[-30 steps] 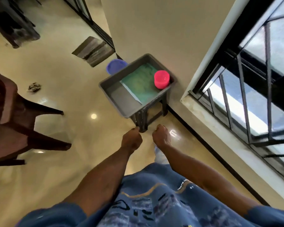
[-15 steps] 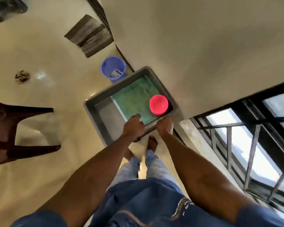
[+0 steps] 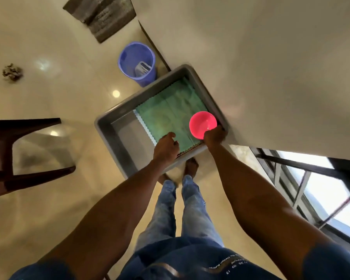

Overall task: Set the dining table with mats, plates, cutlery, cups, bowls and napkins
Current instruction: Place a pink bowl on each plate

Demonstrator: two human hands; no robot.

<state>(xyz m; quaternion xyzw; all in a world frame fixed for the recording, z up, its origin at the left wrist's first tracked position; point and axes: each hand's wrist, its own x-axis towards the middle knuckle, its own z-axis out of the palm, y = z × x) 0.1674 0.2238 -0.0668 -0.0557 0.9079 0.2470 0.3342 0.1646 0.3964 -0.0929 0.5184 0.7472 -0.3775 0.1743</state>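
Two hands reach into grey tray (image 3: pixel 117 138) by wall. Green mat (image 3: pixel 170 114) covers tray floor. Pink bowl (image 3: pixel 202 124) sits on mat; right hand (image 3: pixel 214 137) grips its near rim. Left hand (image 3: pixel 166 148) rests on mat edge, fingers curled, grip unclear. Shirt print unreadable.

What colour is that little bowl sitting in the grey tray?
Bright pink. The bowl shows best in the head view, on the green mat, right hand at its rim.

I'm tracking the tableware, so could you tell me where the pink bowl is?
The pink bowl sits on the green mat in the grey tub's right corner, at the right hand.
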